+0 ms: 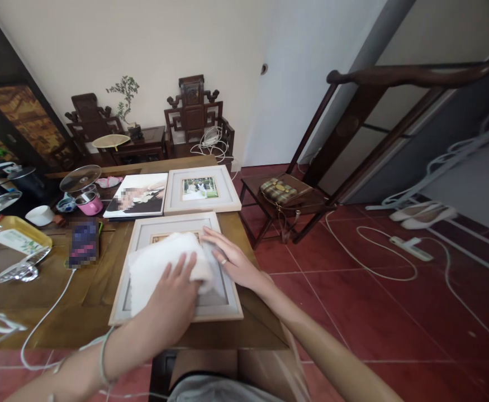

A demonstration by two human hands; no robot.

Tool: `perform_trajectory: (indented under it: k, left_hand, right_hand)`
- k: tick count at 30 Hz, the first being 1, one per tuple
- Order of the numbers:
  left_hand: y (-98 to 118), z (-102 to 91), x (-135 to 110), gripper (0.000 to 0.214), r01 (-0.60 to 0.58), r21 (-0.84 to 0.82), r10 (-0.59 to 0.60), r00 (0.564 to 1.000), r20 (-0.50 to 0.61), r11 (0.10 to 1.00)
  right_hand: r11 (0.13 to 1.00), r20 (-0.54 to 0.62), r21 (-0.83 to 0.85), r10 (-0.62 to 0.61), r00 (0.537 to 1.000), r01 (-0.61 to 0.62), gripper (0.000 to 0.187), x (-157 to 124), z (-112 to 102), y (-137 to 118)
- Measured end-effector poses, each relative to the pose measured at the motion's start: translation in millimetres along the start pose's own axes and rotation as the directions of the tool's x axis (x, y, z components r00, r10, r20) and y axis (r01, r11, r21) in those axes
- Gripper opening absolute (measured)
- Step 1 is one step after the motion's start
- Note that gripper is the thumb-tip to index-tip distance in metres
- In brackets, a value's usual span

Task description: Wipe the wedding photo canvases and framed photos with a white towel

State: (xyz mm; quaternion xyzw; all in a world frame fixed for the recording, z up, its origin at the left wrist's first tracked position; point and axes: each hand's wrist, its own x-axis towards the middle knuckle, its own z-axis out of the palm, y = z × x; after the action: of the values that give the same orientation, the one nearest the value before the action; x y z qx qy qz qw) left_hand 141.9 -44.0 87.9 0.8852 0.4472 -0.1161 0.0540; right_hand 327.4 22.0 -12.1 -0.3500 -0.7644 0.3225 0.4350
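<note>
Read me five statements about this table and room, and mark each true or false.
1. The left hand rests on a white cloth. True.
2. The right hand wears a ring. True.
3. The smartphone lies right of the picture frame under the white cloth. False: the smartphone lies left of that picture frame.
4. The plaid handbag lies on the floor. False: the plaid handbag sits on the wooden chair.
5. The floor tiles are red. True.

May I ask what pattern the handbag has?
The handbag is plaid, showing best in the head view.
</note>
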Motion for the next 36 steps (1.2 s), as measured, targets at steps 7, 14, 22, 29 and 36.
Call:
perform_trajectory:
  k: [7, 14, 22, 29, 36]
  left_hand:
    - [-23.6, 17.0, 54.0, 0.044, 0.018, 0.026, -0.012, 0.982, -0.190, 1.000]
    - [13.6, 1.2, 16.9, 0.035, -0.128, -0.014, 0.129, 0.990, 0.058, 0.992]
    - [18.4, -3.3, -43.0, 0.036, -0.138, -0.070, 0.151, 0.958, 0.244, 0.988]
    - [-10.8, -12.4, -42.6, 0.039, 0.109, 0.075, -0.121, 0.977, 0.178, 0.991]
    - [-41.7, 8.4, 21.6, 0.033, 0.177, -0.053, -0.183, 0.892, -0.414, 0.983]
  right_hand:
    - [0.999, -0.045, 0.042, 0.023, 0.999, -0.021, 0.048, -0.6, 4.1, 0.4]
    - [0.999, 0.007, -0.001, -0.032, 0.999, 0.032, 0.047, -0.6, 2.2, 0.1]
    - [0.998, 0.064, -0.050, -0.043, 0.997, 0.046, 0.043, 2.1, -2.8, -4.1]
    - [0.995, 0.074, -0.030, -0.092, 0.993, 0.094, 0.034, 1.3, -1.8, 6.7]
    - [0.991, 0.105, -0.026, -0.126, 0.986, 0.130, 0.039, 1.1, -1.2, 9.1]
